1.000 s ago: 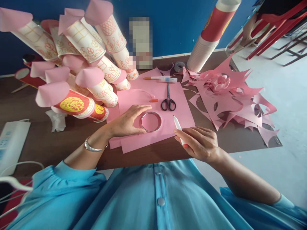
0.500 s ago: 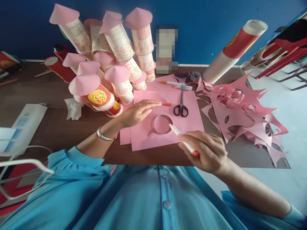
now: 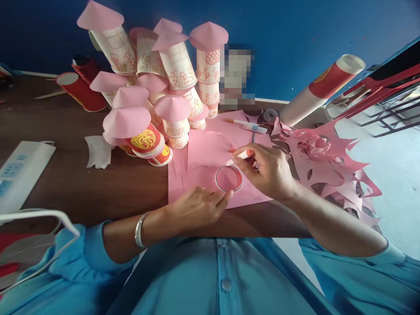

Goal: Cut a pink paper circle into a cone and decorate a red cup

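Observation:
A round ring, like a tape roll core point(image 3: 216, 177), lies flat on a pink paper sheet point(image 3: 203, 146). My left hand point(image 3: 198, 205) is at the ring's lower edge, fingers bent and closed against its rim. In my right hand point(image 3: 271, 168) is a white marker point(image 3: 243, 155) with an orange-red end, its tip down by the ring's upper edge. A small orange-red cap point(image 3: 231, 151) lies on the paper just beyond the marker. My right hand covers most of the scissors; only part of a blade point(image 3: 253, 137) shows.
Decorated paper cups point(image 3: 179, 72) with pink cone tops are stacked at the back left. Pink paper scraps point(image 3: 341, 162) and a tall cup stack point(image 3: 302, 103) are on the right. Two pens point(image 3: 252, 127), a tape roll point(image 3: 270, 115) and a white power strip point(image 3: 24, 168) lie on the table.
My left hand has left the orange-red cap and come down to the ring's lower edge. My right hand has brought the marker up and left to the ring's upper edge, over the scissors.

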A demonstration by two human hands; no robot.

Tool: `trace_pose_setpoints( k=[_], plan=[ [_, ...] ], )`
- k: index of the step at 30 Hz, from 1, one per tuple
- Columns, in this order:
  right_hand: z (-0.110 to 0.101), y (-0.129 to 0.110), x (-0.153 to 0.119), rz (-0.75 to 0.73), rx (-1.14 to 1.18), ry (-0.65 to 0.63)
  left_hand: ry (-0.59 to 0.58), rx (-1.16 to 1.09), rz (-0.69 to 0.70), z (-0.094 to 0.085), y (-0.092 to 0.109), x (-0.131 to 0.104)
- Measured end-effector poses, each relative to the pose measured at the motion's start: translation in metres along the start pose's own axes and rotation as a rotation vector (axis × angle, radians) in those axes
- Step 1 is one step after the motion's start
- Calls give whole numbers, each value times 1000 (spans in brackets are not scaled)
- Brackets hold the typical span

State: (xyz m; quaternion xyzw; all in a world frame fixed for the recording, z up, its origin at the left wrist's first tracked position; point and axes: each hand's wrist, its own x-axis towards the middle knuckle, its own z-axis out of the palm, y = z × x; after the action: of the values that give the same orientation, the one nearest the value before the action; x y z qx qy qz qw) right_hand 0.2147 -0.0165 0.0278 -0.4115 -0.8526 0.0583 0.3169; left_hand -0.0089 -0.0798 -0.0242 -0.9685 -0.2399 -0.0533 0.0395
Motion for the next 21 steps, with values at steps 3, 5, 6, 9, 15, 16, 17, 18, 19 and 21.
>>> trace_pose_setpoints(
  k=[3,5,6,9,15,16,17,18,19,21],
  plan=[
    [10,-3,3,4,21,-81,86,22,-11,-2,7,4],
    [15,-4,4,15,34,-106,177,35,-11,-2,9,6],
    [17,-4,5,26,39,-114,214,43,-3,-2,9,6],
    [20,-2,9,48,45,-146,259,52,24,4,12,5],
    [26,-5,16,-4,26,-204,234,12,22,17,15,2],
    [28,-7,15,-22,11,-205,230,8,23,18,15,2],
    [29,-8,14,-38,-10,-208,228,6,24,20,15,3],
    [30,-10,14,-51,-35,-210,229,7,23,21,15,3],
    [31,-11,13,-61,-61,-213,234,6,20,21,15,3],
    [32,-13,11,-78,-107,-216,258,4,12,22,16,4]
  ],
)
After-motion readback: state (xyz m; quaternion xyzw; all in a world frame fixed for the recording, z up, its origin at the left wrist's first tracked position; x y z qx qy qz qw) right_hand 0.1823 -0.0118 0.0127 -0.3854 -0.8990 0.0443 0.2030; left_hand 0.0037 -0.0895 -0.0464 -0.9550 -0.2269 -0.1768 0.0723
